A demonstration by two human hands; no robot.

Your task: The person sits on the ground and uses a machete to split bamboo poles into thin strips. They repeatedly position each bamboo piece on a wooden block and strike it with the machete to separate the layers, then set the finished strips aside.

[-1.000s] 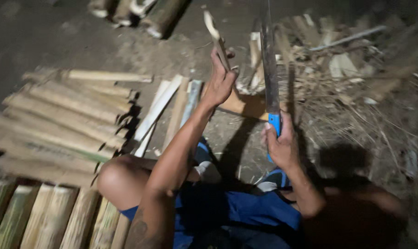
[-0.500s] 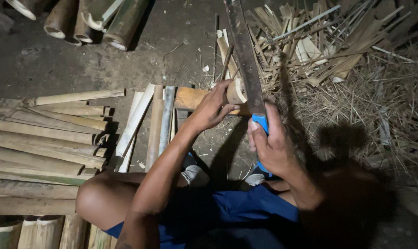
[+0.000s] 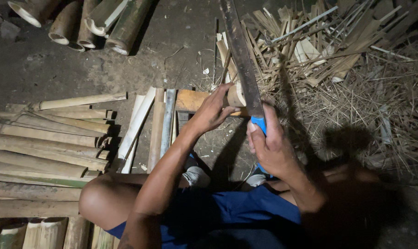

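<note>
Looking down at: our two hands working over a flat orange-brown wooden chopping block (image 3: 190, 100) on the dirt floor, so we'll place everything off that block.
Right hand (image 3: 270, 144): wrapped tight round the blue handle (image 3: 259, 122) of a long dark steel machete blade (image 3: 240, 55), blade running up and away just right of the block.
Left hand (image 3: 212, 112): fingers curled onto a short pale cut bamboo piece (image 3: 236, 96) at the block's right end, pinning it against the blade.
How it handles: we'd guess the bamboo is stiff, light and splintery, a bit slick on the skin side; best gripped low, fingers clear of the edge.
Left of block: long split pale bamboo slats (image 3: 47, 147), laid side by side.
Right of block: messy heap of dry bamboo shavings and strips (image 3: 356, 74).
Above block: round green bamboo tubes (image 3: 80, 23).
</note>
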